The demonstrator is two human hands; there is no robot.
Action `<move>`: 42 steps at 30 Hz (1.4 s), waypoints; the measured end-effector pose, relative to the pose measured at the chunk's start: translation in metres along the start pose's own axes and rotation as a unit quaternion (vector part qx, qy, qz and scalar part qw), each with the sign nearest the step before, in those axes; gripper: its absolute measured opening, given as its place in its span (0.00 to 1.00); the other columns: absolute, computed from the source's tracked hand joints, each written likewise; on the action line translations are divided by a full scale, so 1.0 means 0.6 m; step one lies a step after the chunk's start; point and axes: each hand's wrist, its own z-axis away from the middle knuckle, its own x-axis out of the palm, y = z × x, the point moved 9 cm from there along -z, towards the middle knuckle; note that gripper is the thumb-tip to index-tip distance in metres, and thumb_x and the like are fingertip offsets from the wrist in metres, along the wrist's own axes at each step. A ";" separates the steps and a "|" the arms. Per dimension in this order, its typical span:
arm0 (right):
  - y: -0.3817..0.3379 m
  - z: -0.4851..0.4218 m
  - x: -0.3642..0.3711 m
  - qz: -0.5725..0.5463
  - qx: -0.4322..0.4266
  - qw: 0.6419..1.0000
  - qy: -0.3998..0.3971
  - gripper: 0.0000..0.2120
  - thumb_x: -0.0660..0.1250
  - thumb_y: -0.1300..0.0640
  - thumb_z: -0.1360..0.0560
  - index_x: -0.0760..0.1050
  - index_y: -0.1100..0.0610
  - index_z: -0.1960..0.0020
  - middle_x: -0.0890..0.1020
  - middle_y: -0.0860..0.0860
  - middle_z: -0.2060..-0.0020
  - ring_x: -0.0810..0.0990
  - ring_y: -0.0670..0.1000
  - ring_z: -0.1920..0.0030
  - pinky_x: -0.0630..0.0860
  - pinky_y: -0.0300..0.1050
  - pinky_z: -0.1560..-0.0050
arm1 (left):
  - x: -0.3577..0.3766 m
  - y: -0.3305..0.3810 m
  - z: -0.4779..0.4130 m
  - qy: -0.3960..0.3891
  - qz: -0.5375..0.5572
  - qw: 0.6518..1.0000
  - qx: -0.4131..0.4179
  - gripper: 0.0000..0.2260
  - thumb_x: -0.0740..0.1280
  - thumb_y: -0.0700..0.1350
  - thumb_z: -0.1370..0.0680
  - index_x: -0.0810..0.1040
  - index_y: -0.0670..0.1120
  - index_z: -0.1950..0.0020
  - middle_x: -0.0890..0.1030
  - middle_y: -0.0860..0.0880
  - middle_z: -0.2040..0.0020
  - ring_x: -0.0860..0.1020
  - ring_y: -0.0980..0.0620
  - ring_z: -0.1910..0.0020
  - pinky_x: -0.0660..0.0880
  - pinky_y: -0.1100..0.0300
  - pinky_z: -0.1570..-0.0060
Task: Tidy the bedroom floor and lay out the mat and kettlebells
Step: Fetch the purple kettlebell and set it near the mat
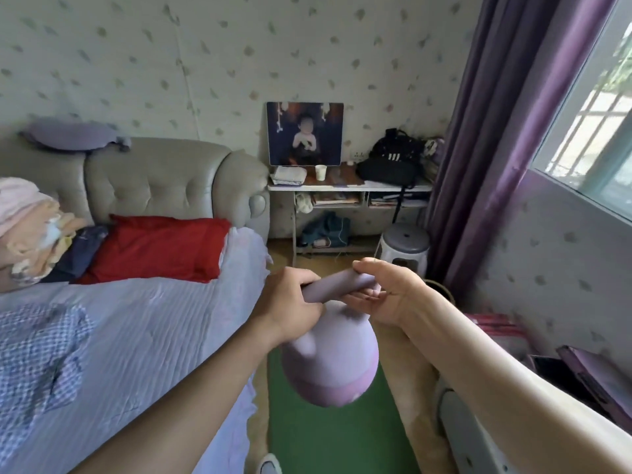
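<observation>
Midair, left hand (290,304), right hand (393,297) grip kettlebell (333,366)

Lilac kettlebell (330,364), pinker at the base, hanging upright in mid-air at centre, handle at 12 o'clock. Green mat (328,436) lying flat at 6 o'clock, directly below.

On the left a bed (136,336), mat (325,432) on the floor beside it, kettlebell (335,357) above the mat, worktop (349,187) behind, backpack (393,162) on it, stool (405,244) at its right
</observation>
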 end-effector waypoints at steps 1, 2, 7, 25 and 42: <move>-0.013 -0.030 0.003 -0.007 0.001 1.000 0.016 0.09 0.66 0.63 0.20 0.71 0.64 0.58 0.74 0.63 0.61 0.79 0.61 0.54 0.76 0.58 0.36 | 0.009 -0.010 -0.040 -0.014 0.004 1.000 0.004 0.11 0.69 0.42 0.35 0.85 0.49 0.54 0.84 0.49 0.61 0.80 0.46 0.59 0.77 0.51 0.61; -0.023 -0.058 0.004 -0.013 0.002 0.999 0.029 0.08 0.67 0.63 0.21 0.71 0.64 0.57 0.74 0.63 0.61 0.79 0.62 0.55 0.76 0.58 0.36 | 0.020 -0.020 -0.073 -0.027 0.005 1.000 0.007 0.11 0.70 0.42 0.35 0.85 0.49 0.54 0.84 0.49 0.61 0.80 0.46 0.60 0.77 0.50 0.61; -0.086 -0.207 -0.006 -0.062 -0.008 0.991 0.114 0.08 0.70 0.64 0.23 0.71 0.62 0.56 0.76 0.64 0.52 0.81 0.64 0.51 0.80 0.59 0.45 | 0.098 -0.046 -0.264 -0.074 0.016 0.996 0.049 0.07 0.75 0.45 0.31 0.85 0.49 0.53 0.83 0.49 0.61 0.78 0.51 0.62 0.68 0.63 0.70; -0.241 -0.860 -0.212 0.011 0.022 0.988 0.150 0.10 0.66 0.62 0.21 0.71 0.52 0.58 0.74 0.56 0.63 0.76 0.54 0.67 0.81 0.53 0.63 | 0.530 -0.175 -0.764 -0.112 0.066 0.990 -0.050 0.07 0.75 0.44 0.33 0.84 0.51 0.56 0.82 0.53 0.65 0.79 0.51 0.65 0.72 0.60 0.67; 0.066 -1.503 -0.520 -0.010 0.111 0.975 0.193 0.10 0.67 0.66 0.22 0.77 0.54 0.45 0.80 0.54 0.51 0.81 0.55 0.51 0.81 0.48 0.68 | 1.173 -0.567 -0.939 -0.129 0.038 0.978 -0.161 0.14 0.74 0.35 0.34 0.84 0.48 0.52 0.78 0.54 0.61 0.77 0.51 0.60 0.69 0.67 0.65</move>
